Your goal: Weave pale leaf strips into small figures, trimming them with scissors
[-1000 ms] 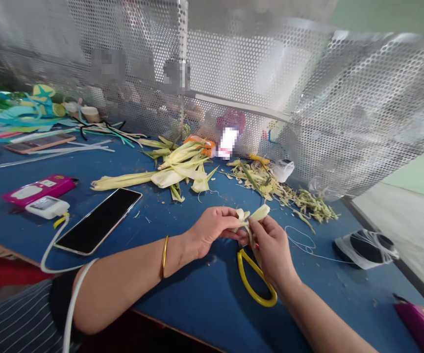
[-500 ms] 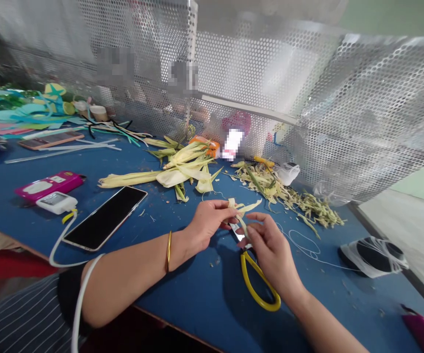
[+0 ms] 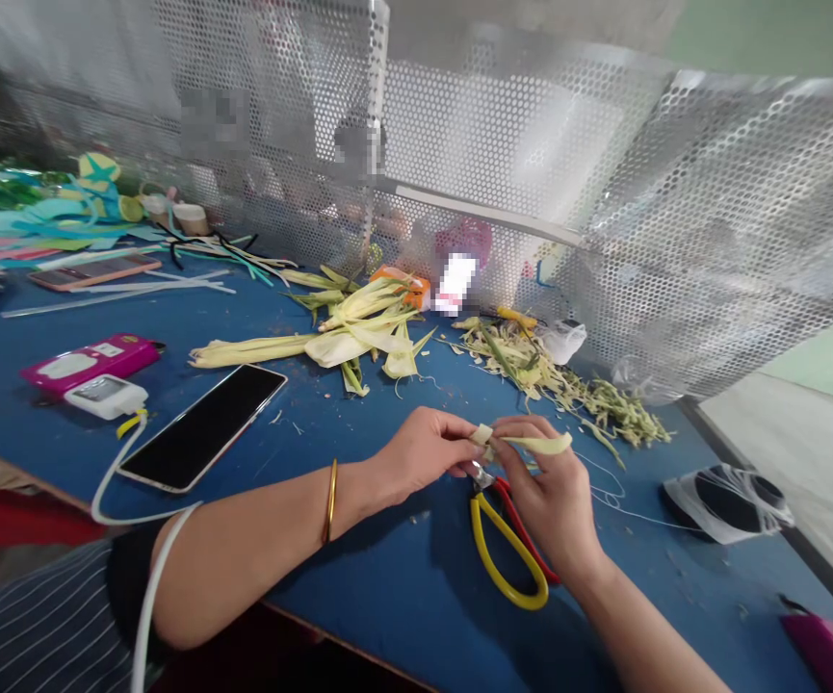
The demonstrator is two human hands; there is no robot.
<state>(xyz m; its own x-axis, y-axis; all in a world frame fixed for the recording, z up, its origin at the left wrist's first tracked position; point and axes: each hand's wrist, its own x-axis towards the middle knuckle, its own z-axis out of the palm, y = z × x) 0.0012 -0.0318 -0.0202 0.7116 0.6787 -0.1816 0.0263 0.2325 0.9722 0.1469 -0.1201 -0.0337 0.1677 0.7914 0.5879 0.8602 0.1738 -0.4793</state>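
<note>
Between my two hands is a pale strip of corn husk (image 3: 544,445), looped at its left end, with a tail pointing right. My left hand (image 3: 427,448) pinches the looped part between thumb and fingers. My right hand (image 3: 547,486) grips the same strip close beside it, fingertips nearly meeting the left ones. Beneath my hands lies a pair of scissors (image 3: 508,563) with one yellow and one red handle; the blades are mostly hidden. Behind, a bundle of corn husks (image 3: 344,342) rests on the blue table (image 3: 358,597).
Husk scraps (image 3: 567,380) are heaped at the back right. A thread spool (image 3: 730,500) stands at right, its thread trailing toward my hands. At left lie a phone (image 3: 206,428), a magenta device (image 3: 94,364) and a white cable (image 3: 143,616). A perforated metal screen (image 3: 488,135) closes the back.
Both hands have shifted slightly right, and the husk strip is now bent into a loop with its tail to the right. The red scissor handle has come into view.
</note>
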